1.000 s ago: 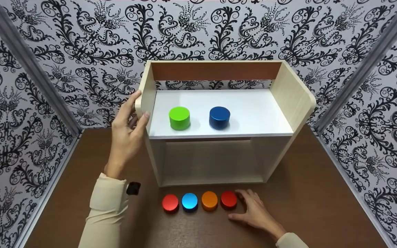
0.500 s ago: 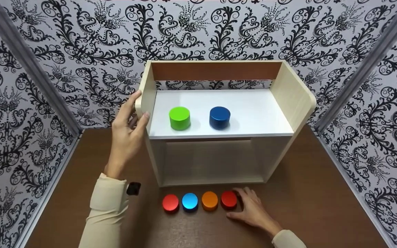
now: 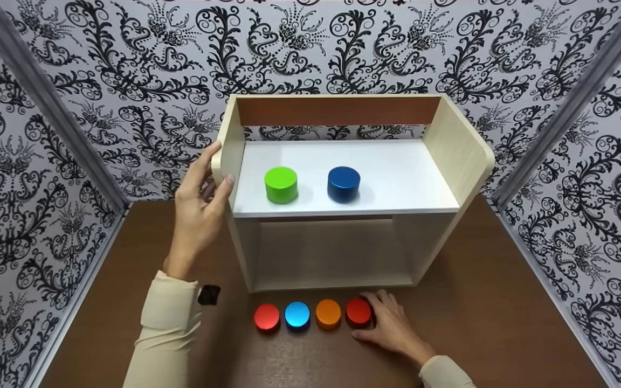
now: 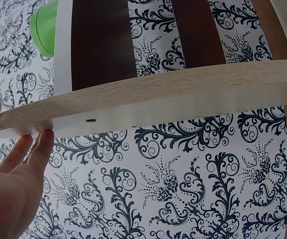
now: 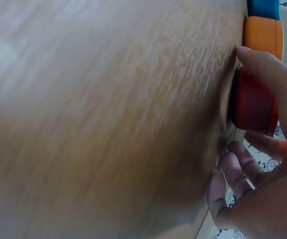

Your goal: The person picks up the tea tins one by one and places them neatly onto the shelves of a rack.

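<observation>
My left hand (image 3: pixel 198 207) grips the front edge of the left side panel (image 4: pixel 143 94) of a small wooden shelf unit, thumb on the inner side and fingers outside. On the white shelf stand a green round canister (image 3: pixel 281 185) and a dark blue one. My right hand (image 3: pixel 391 326) is at the rightmost red round canister (image 3: pixel 358 313) on the table, its thumb and fingers spread about it. In the right wrist view the thumb lies along that red canister (image 5: pixel 254 102), while the other fingers are loosely bent; firm contact cannot be made out.
Left of that canister, an orange canister (image 3: pixel 328 314), a light blue canister (image 3: pixel 297 316) and another red one stand in a row on the brown table (image 3: pixel 504 323). The unit's open lower compartment (image 3: pixel 332 256) is behind them. Patterned walls (image 3: pixel 310 43) enclose the table.
My right hand has moved slightly left and forward, closer around the rightmost red canister. The left hand, the shelf unit and the canisters have not moved.
</observation>
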Available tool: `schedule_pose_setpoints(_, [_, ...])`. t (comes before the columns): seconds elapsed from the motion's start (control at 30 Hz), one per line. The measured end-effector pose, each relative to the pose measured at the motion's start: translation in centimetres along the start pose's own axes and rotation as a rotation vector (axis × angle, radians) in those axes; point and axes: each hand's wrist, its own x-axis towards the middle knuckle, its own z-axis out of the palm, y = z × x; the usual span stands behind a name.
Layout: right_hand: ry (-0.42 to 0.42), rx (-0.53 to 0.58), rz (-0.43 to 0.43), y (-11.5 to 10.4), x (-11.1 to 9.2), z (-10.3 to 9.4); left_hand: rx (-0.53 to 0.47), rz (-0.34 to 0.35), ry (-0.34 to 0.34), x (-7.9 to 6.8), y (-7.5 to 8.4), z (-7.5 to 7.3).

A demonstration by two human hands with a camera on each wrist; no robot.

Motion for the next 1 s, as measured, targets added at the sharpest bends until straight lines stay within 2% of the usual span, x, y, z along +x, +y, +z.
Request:
schedule_pose_setpoints(0.47, [-0.003,0.004,-0.036,0.04,0.16,0.16,0.008,-0.016,-0.001,0.02,0.07,-0.04])
schedule_pose_setpoints(0.77, [0.049,-0.007,-0.076,-0.06,-0.16,0.35,0.014,-0.01,0.003,-0.06,-0.06,-0.05])
schedule_pose_setpoints(1.0, [0.06,0.021,-0.065,-0.29,-0.26,0.25,0.011,-0.021,-0.003,0.0,0.04,-0.06])
